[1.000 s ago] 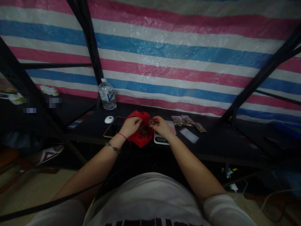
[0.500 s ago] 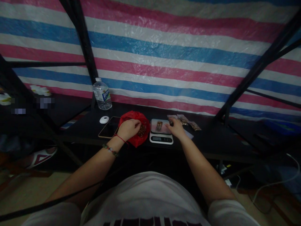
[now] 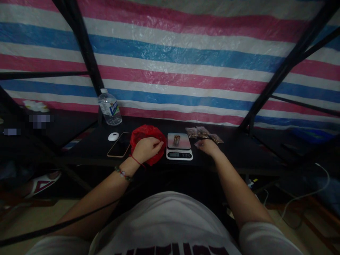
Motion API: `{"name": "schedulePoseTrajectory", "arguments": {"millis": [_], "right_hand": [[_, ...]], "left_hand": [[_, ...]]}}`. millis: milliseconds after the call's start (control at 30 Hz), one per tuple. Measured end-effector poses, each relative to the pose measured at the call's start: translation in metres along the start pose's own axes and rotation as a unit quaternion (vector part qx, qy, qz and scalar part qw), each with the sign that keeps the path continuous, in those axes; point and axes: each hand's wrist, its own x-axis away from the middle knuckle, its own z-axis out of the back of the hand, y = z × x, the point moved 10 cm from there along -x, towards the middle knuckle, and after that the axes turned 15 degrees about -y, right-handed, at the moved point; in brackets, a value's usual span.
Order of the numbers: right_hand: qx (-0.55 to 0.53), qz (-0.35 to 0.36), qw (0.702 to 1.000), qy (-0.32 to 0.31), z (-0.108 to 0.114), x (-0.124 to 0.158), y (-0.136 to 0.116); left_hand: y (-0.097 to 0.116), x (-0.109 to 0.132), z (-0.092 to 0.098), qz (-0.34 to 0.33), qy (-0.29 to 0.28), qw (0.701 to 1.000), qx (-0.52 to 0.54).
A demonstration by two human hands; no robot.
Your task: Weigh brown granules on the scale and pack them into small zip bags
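My left hand (image 3: 146,149) is over the mouth of a red plastic bag (image 3: 138,132), thumb and fingers pressed together; anything between them is too small to make out. The hand hides most of what lies inside the bag. Right of the bag is a white kitchen scale (image 3: 179,156) with a small metal cup (image 3: 176,139) of brown bits on its plate. On the scale's other side my right hand (image 3: 209,146) pinches a small clear plastic bag (image 3: 198,143) low over the table. Behind that hand lie several filled small bags (image 3: 203,131).
A phone (image 3: 119,145), a white mouse-shaped object (image 3: 113,136) and a large plastic bottle (image 3: 111,109) stand or lie on the left of the black table (image 3: 247,154). Dark metal posts (image 3: 90,60) frame both sides, with a striped plastic sheet (image 3: 170,71) behind.
My right hand has left the scale's edge, moved right, and now pinches the clear plastic bag. The left hand stays at the red bag, now covering more of its contents. The view shifted slightly.
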Motion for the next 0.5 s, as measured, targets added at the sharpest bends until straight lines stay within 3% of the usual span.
{"name": "schedulePoseTrajectory", "arguments": {"millis": [267,433,500], "right_hand": [[-0.002,0.04,0.999,0.028,0.01,0.01,-0.006],[-0.02,-0.01,0.984,0.174,0.05,0.028,0.004],[-0.066,0.01,0.969,0.239,0.066,0.041,-0.001]], "left_hand": [[-0.007,0.0,0.002,0.032,0.013,0.999,0.03],[-0.009,0.003,0.009,0.037,0.046,0.996,0.064],[-0.006,0.005,0.014,0.023,0.063,0.994,0.09]]}}
